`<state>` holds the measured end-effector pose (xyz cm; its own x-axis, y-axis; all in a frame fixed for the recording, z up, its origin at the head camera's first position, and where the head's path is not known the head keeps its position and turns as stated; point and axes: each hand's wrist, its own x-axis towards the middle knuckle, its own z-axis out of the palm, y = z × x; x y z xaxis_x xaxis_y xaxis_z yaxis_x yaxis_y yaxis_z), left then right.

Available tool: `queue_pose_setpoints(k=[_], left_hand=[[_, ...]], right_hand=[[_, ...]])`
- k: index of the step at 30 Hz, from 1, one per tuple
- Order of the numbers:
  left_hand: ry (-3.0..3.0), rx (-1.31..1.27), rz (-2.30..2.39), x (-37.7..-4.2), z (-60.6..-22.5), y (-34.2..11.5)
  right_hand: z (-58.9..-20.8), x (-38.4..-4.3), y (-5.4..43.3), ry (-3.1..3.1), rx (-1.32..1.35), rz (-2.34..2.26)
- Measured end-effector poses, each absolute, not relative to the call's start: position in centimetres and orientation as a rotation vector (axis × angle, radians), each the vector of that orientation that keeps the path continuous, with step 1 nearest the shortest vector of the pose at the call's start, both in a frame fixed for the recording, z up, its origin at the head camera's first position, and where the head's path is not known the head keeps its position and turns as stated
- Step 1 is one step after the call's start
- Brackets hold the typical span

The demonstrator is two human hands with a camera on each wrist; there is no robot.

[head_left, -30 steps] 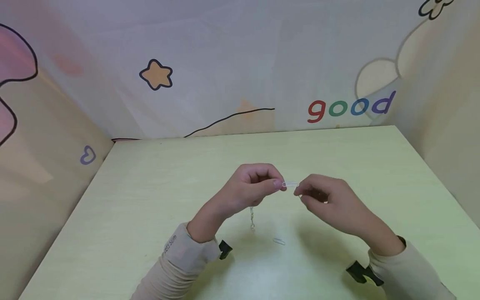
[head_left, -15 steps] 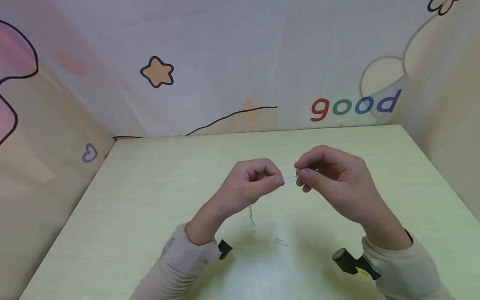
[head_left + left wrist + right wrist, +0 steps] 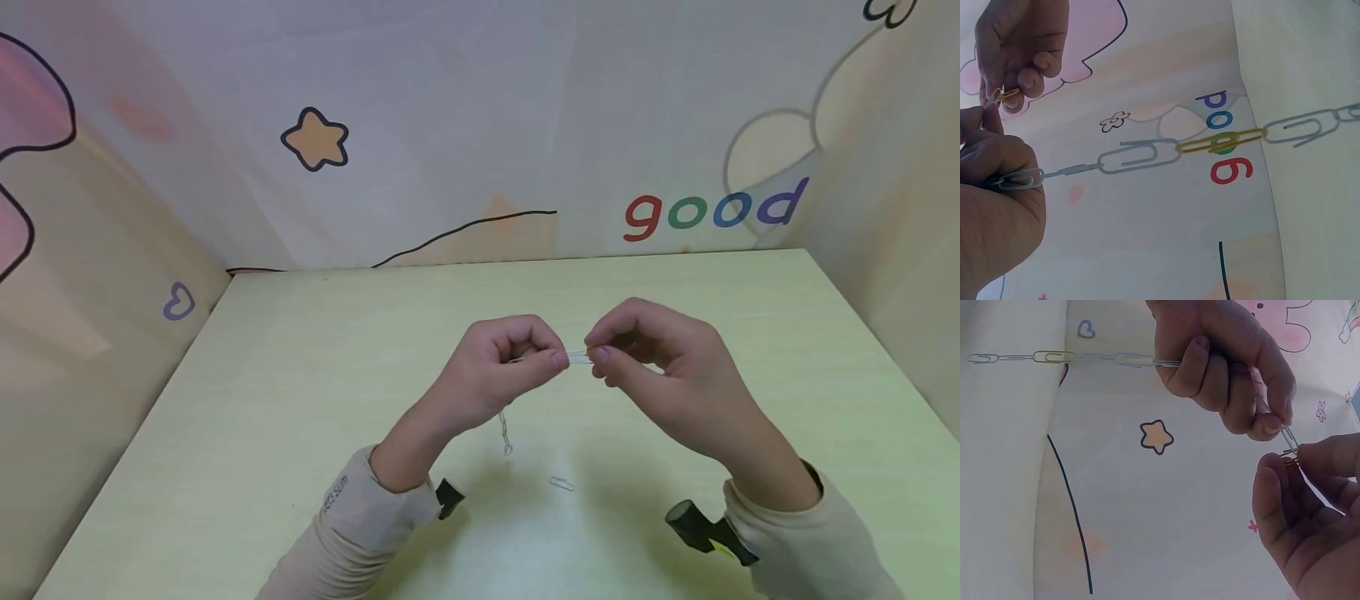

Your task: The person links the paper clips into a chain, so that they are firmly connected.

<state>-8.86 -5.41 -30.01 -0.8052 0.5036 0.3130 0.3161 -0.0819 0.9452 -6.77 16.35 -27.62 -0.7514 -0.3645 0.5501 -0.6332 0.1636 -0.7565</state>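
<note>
My left hand (image 3: 506,367) pinches a pale paper clip (image 3: 1290,439) between thumb and index finger, its free end sticking out to the right. From the same hand a chain of linked paper clips (image 3: 1222,142) hangs down, silvery ones with a yellow one among them. Thumb and index finger of my right hand (image 3: 667,375) pinch a yellow paper clip (image 3: 1290,461) right at the pale clip's free end. Whether the two clips are hooked together cannot be made out. In the head view fingers mostly cover the yellow clip.
A loose silvery paper clip (image 3: 562,483) lies on the pale green table (image 3: 360,350) below the hands. Printed cloth walls (image 3: 450,125) enclose the table at the back and sides. Black wrist mounts (image 3: 708,531) protrude from beneath both sleeves.
My right hand has risen and turned, bringing the yellow paper clip to the pale clip's end, then dipped slightly. My left hand has stayed almost in place, still holding the chain.
</note>
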Motion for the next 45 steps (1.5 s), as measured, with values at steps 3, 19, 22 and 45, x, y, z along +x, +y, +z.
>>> queue_pose_setpoints(k=[3,19,22,45], left_hand=[[2.034,0.922,2.011,-8.87,-30.01,-5.43],[2.052,0.905,2.025,-8.94,-30.14,-5.27],[2.065,0.893,2.033,-8.94,-30.2,-5.25],[2.05,0.788,2.102,-9.15,-30.23,-5.4]], right_hand=[[-27.58,-6.79,16.46,-2.183,0.972,1.579],[-28.02,-7.12,16.45,-2.148,1.056,1.397],[-28.1,-7.14,16.35,-2.175,1.055,1.337],[-27.9,-7.39,16.83,-2.329,1.119,1.199]])
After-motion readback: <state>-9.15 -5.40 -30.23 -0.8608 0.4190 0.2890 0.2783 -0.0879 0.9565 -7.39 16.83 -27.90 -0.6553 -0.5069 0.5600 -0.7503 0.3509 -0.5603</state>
